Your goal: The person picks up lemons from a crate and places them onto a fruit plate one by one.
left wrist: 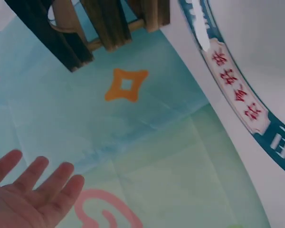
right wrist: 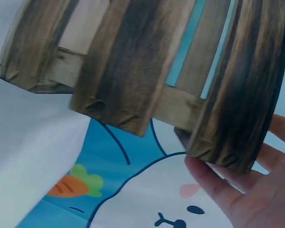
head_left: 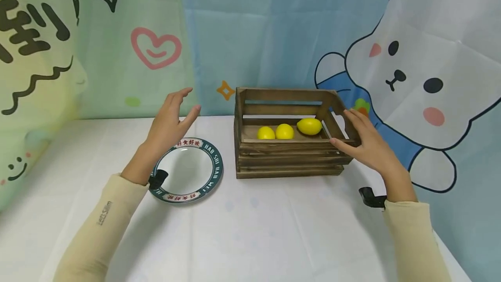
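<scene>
The near slats of the crate (head_left: 289,147) are hiding the lower parts of the two left lemons (head_left: 285,131), and the left hand (head_left: 166,119) and the black clip (head_left: 158,179) at its wrist are covering parts of the left rim of the plate (head_left: 217,164). In the right wrist view, the crate is hiding some fingertips of the right hand (head_left: 368,147), whose palm is running off the edge. The left wrist view is cutting off crate, plate and left hand. Both sleeves (head_left: 415,238) are leaving the head view's near edge
</scene>
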Demonstrator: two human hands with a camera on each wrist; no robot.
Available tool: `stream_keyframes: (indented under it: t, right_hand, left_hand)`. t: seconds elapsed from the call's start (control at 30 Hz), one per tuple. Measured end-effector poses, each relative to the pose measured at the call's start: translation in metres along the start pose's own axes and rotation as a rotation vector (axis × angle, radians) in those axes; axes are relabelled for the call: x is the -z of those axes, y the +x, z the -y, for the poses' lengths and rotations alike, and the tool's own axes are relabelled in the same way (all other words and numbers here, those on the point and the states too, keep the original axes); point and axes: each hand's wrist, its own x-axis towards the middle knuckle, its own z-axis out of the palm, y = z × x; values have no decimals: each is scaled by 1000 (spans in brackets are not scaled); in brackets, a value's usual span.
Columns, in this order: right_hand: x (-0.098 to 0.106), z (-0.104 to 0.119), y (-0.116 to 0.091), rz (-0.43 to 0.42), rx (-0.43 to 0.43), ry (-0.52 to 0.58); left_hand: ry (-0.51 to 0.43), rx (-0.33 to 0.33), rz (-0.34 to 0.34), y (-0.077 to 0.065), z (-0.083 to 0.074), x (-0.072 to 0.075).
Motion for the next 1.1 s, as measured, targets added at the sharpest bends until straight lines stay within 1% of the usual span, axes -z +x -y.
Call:
stream_keyframes:
  t: [0.13,0.27,0.4,0.57,0.63,0.73,0.93,1.0,1.1]
  right_hand:
    - [-5,-7,-4,-37,37,64]
    - [-13,-14,-7,-92,61,124]
    - [-18,-20,-10,-149,41,152]
    - [-22,-24,-13,-207,-4,173]
    - [-24,-25,-14,-229,-9,200]
    - [-27,-27,-14,-249,-17,246]
    - [-32,-30,-16,-243,-69,296]
    - [-34,-31,-17,-247,-77,309]
    - [-37,-32,-17,-255,-83,330]
  left_hand:
    - [-19,-46,51,7,-8,-6]
    - [-47,-86,99,14,-16,-13]
    - [-68,-146,127,24,-25,-20]
    - [-61,-251,151,38,-35,-28]
    - [-65,-280,164,43,-38,-30]
    - [-78,-302,193,50,-43,-34]
    - [-95,-310,288,61,-51,-39]
    - [-89,-332,324,65,-53,-41]
    - [-94,-376,400,72,-56,-45]
